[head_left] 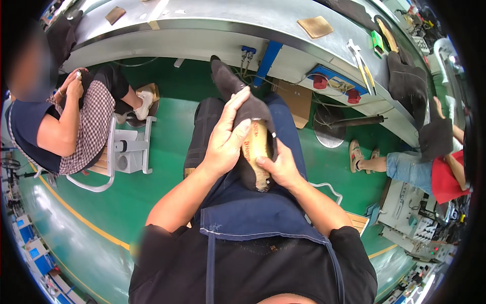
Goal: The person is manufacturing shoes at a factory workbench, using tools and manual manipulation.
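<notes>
Across my lap lies a long black boot (260,109), its narrow dark end pointing away from me. A tan, printed insole (258,144) shows in an opening on the side facing up, with a rough, frayed patch near its close end. My left hand (228,134) wraps the boot's left side, fingers stretched along the black material and thumb by the opening's edge. My right hand (281,166) grips the near right side, its thumb pressed onto the tan insole. The fingers under the boot are hidden.
A metal workbench (230,28) curves ahead, bearing tan pads (315,27), a green box (377,42) and black boot pieces (406,83). Below it are red sockets (320,81) and a cardboard box (293,101). Co-workers sit left (66,121) and right (448,175).
</notes>
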Demonstrator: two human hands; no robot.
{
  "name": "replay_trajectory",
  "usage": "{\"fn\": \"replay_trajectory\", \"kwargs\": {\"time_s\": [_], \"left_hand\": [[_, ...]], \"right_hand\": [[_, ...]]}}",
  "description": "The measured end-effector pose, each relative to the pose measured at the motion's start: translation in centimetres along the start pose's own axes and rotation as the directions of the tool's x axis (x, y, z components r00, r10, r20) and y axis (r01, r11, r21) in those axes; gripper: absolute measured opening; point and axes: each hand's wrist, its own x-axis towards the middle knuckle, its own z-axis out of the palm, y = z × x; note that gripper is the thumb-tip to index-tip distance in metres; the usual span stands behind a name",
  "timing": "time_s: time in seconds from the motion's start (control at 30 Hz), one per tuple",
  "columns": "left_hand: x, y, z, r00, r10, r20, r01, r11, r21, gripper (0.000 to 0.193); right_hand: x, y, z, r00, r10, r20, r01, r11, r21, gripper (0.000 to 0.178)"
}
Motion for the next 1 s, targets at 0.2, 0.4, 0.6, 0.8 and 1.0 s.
{"fn": "replay_trajectory", "kwargs": {"time_s": [0.2,0.4,0.6,0.8,1.0], "left_hand": [[2.0,-2.4,-1.5,0.980,0.060,-0.190,-0.039,0.993,0.111,0.074],[4.3,-8.9,-5.3,0.772,-0.474,-0.423,0.403,0.880,-0.250,0.085],[3.4,-11.4,-2.3,0.820,-0.565,-0.092,0.389,0.668,-0.635,0.084],[2.4,-13.3,0.1,0.784,-0.568,0.252,0.567,0.489,-0.662,0.069],[-0.9,-15.3,0.6,0.789,-0.513,0.337,0.584,0.457,-0.671,0.041]], "right_hand": [[-1.5,-5.6,-6.2,0.930,0.114,-0.349,-0.110,0.993,0.031,0.075],[-9.0,-14.4,-9.3,0.911,0.011,-0.413,0.088,0.971,0.221,0.050],[-16.4,-15.6,-8.6,0.742,-0.182,-0.645,0.270,0.962,0.040,0.046],[-20.6,-14.6,-7.5,0.549,-0.342,-0.763,0.262,0.937,-0.232,0.043],[-21.8,-14.5,-7.1,0.413,-0.482,-0.773,0.071,0.863,-0.500,0.040]]}}
